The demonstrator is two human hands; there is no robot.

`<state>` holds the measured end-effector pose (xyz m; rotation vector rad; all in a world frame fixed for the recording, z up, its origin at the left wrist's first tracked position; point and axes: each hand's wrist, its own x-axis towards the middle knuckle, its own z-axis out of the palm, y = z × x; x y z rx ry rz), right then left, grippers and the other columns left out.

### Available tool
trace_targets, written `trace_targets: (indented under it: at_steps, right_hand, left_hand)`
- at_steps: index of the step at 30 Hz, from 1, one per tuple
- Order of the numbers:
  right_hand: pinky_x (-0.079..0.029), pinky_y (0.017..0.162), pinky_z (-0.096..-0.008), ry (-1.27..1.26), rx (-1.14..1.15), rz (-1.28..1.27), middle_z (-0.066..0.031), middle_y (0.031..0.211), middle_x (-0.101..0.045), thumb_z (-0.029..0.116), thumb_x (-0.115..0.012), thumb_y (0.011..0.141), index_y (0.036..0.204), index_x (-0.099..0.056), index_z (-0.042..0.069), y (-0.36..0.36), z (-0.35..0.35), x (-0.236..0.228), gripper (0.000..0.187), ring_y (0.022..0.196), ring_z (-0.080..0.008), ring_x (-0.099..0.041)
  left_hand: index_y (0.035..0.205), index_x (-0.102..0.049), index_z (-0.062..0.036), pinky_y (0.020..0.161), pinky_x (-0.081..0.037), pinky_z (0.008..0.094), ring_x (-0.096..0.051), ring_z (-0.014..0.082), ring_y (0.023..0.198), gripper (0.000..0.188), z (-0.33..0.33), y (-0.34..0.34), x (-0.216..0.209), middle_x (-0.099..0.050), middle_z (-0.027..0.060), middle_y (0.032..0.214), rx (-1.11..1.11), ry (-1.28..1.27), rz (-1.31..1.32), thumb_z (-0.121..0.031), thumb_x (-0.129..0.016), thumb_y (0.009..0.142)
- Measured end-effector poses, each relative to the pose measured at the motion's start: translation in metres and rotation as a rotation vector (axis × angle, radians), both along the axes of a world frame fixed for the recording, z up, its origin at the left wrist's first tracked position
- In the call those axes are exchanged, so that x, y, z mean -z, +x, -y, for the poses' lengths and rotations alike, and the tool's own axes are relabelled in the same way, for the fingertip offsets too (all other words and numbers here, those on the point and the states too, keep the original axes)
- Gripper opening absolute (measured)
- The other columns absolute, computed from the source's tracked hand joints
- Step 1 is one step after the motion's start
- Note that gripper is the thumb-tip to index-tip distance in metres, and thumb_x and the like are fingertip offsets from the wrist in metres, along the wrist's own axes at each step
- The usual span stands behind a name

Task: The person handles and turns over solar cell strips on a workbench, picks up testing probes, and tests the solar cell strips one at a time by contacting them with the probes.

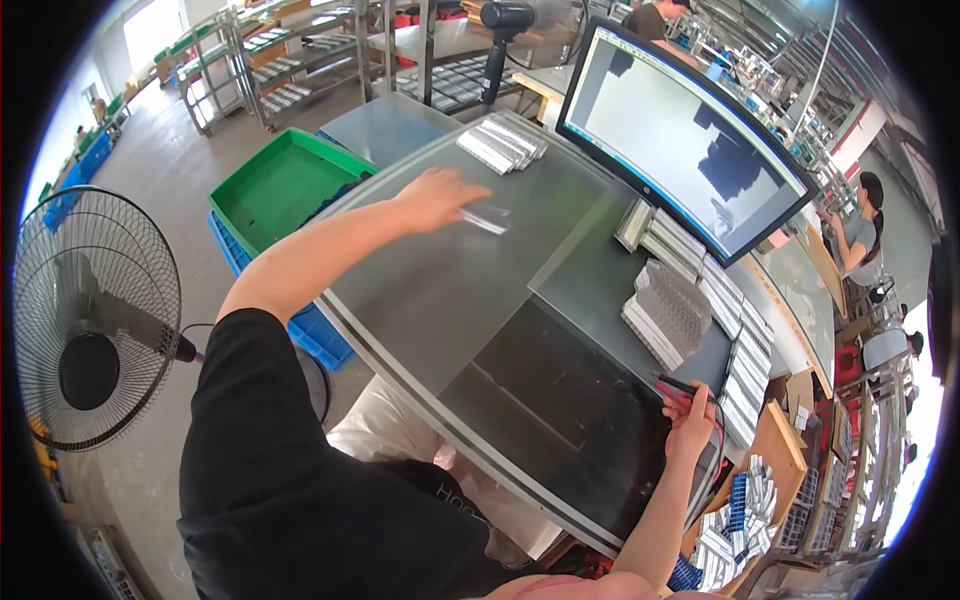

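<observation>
Over the far left part of the worktable [400, 300], my left hand [437, 200] reaches out with its fingers closed at one end of a small silver-and-clear strip [486, 221]; the strip is blurred by motion. Beyond it lies a row of similar silver strips [502, 143]. My right hand [690, 420] is at the table's right side, its fingers wrapped round a black pen-shaped tool [678, 384] with some red on it. The tool points left over the dark glass panel [560, 400]. Near its tip lies a stack of silver strips with a clear bubbled sheet [668, 310].
A monitor [690, 130] stands at the back, with more strips [735, 310] along the right edge. A green bin [285, 185] and a fan [95, 320] are at left. A wooden box of strips [740, 520] sits at lower right. A co-worker [862, 225] is beyond.
</observation>
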<state>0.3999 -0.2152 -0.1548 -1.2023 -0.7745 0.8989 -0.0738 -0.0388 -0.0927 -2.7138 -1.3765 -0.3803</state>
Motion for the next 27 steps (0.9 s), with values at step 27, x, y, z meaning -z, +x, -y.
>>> trace_targets:
  at_steps: [27]
  right_hand:
    - [-0.051,0.053,-0.0268,-0.086,-0.057,-0.094,-0.0101,0.077,-0.061,0.025,-0.049,0.094,0.099,-0.055,0.002,-0.004,0.009,-0.016,0.024,0.064,-0.0194,-0.065]
  left_hand:
    - [0.113,-0.057,-0.0137,0.082,-0.048,0.0438,-0.057,0.0307,0.101,0.035,-0.192,-0.062,-0.161,-0.058,0.0117,0.104,-0.505,0.566,-0.279,-0.004,-0.048,0.081]
